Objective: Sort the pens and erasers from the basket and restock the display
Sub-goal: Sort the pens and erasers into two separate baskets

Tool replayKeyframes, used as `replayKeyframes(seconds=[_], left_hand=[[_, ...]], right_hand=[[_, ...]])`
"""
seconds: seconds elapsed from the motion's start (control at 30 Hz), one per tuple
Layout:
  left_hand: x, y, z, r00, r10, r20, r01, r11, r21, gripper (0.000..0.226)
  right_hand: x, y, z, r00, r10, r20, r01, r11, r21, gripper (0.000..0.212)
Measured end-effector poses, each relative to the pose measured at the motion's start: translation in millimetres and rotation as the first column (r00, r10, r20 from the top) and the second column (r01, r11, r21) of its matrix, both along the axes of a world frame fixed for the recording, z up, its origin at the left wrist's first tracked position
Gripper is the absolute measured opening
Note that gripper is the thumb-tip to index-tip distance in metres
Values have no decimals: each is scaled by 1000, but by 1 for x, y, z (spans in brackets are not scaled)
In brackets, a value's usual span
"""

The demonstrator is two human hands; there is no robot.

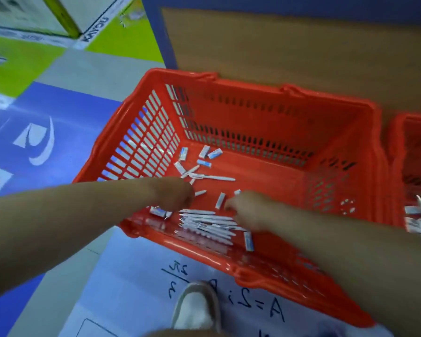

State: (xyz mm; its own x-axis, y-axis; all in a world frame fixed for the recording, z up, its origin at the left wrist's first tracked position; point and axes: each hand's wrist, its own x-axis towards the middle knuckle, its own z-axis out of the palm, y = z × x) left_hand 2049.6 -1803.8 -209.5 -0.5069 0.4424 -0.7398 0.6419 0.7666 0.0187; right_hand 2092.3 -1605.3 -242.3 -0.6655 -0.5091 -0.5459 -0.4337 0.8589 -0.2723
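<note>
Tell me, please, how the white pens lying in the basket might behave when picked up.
The pens look slim and rigid, so probably light and stiff. Lying loose side by side on the basket floor, they may roll or scatter.

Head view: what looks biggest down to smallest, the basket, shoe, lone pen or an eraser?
1. basket
2. shoe, though it is nearer the camera, which makes it look bigger
3. lone pen
4. eraser

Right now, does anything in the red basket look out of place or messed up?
Nothing looks spilled, but the red basket is unsorted. Erasers lie scattered at all angles, and one pen lies alone among them, apart from the pile of pens by the near wall.
</note>
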Motion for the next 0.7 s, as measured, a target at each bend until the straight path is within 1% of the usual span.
replayKeyframes(seconds=[0.07,0.1,0.17,0.2,0.3,0.4,0.43,0.47,0.53,0.57,0.63,0.7], left_hand=[[-9,-2,-15,991,-123,-42,124,992,7,29],[-13,-2,-21,979,-198,-57,199,980,9,28],[-15,2,-35,946,-323,-41,322,946,-20,28],[-15,6,-41,932,-362,-10,362,932,-38,32],[-15,16,-49,905,-422,60,425,902,-78,48],[-18,22,-54,901,-425,86,432,898,-84,53],[-18,23,-56,903,-420,88,427,900,-86,53],[-17,23,-59,910,-405,87,412,907,-85,52],[-15,24,-62,923,-377,78,383,922,-67,47],[-14,24,-64,927,-368,66,371,927,-45,44],[-17,23,-63,937,-343,61,343,939,14,40],[-24,19,-59,954,-290,73,285,956,77,36]], right_hand=[[12,-7,-19,999,37,33,-39,998,55,34],[16,-7,-25,999,49,22,-51,996,68,36],[22,-5,-33,999,42,-25,-41,997,67,38],[22,-4,-37,999,29,-38,-26,997,71,36],[19,2,-42,999,-32,-32,35,992,120,26],[14,18,-46,995,-97,-36,102,974,200,30],[11,23,-47,989,-140,-39,145,968,203,30],[9,28,-47,976,-215,-41,219,962,166,29],[4,28,-45,930,-367,-31,367,930,7,24],[2,24,-44,918,-397,-6,396,915,-78,19],[3,11,-42,930,-360,75,368,910,-190,18],[10,-3,-44,956,-256,143,282,934,-218,17]])
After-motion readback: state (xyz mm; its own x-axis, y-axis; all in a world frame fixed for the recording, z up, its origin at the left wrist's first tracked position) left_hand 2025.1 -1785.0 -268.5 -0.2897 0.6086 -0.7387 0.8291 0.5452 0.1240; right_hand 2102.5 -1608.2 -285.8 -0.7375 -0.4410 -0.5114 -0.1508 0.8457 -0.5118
